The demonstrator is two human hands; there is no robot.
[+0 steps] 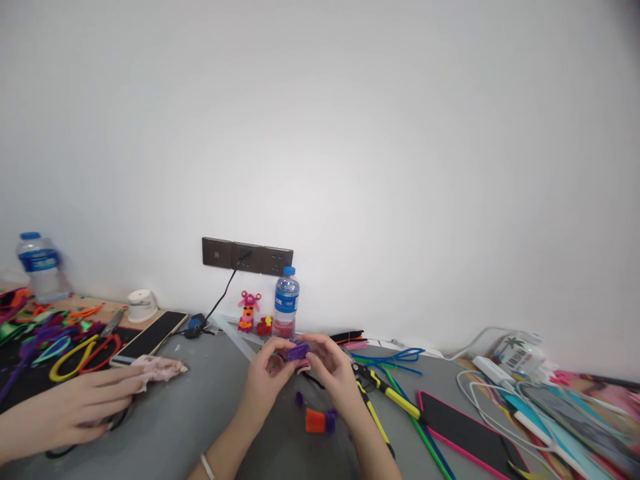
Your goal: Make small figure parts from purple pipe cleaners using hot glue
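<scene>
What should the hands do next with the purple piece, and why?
Maybe bring the purple piece beside the orange-and-purple piece to compare them: the left hand and right hand both hold the first, and the second lies on the table close by.

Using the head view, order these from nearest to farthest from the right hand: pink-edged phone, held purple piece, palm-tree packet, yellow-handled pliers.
From the right hand:
1. Purple piece: in its grip.
2. Yellow-handled pliers: just to its right.
3. Pink-edged phone: farther right, past the pliers.
4. Palm-tree packet: farthest right of these.
</scene>
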